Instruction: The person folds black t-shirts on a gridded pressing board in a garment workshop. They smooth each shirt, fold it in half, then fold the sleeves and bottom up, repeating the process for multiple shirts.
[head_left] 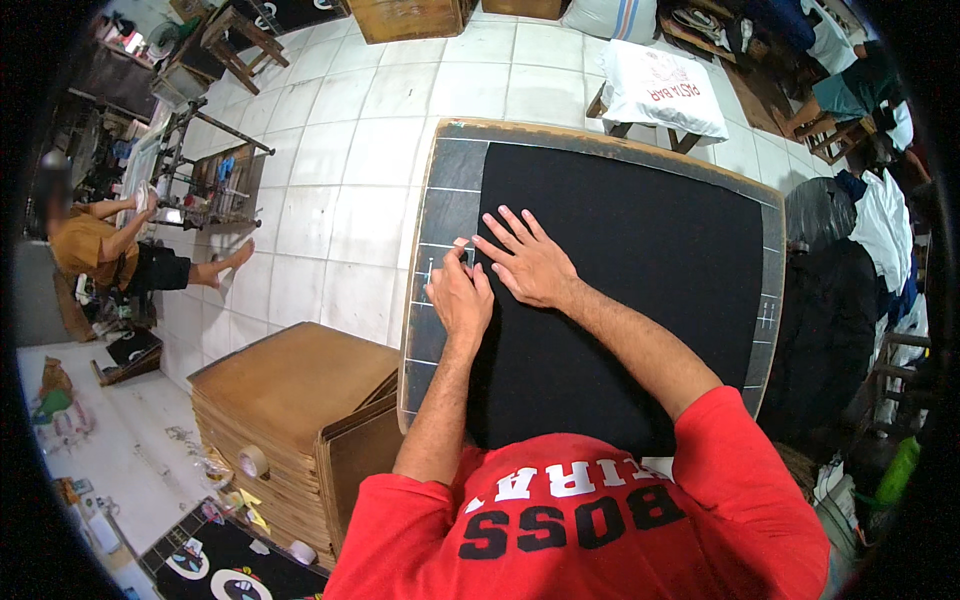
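A black cloth (630, 300) lies flat over most of a dark board (435, 330) with white ruled lines and a wooden rim. Spread on the cloth near its left edge is my right hand (535, 268), palm down, fingers apart. Beside it, over the left edge of the cloth, my left hand (461, 300) has its fingers curled together. A small pale orange piece (461, 242) shows at those fingertips, along with something dark; what exactly they grip is too small to tell.
Stacked brown boards (290, 375) stand left of the worktop, with a tape roll (252, 461) at their side. A white sack (665, 90) rests on a stool beyond the board. At the left, another person (100, 245) sits by a metal frame. Dark cloth (825, 330) heaps at the right.
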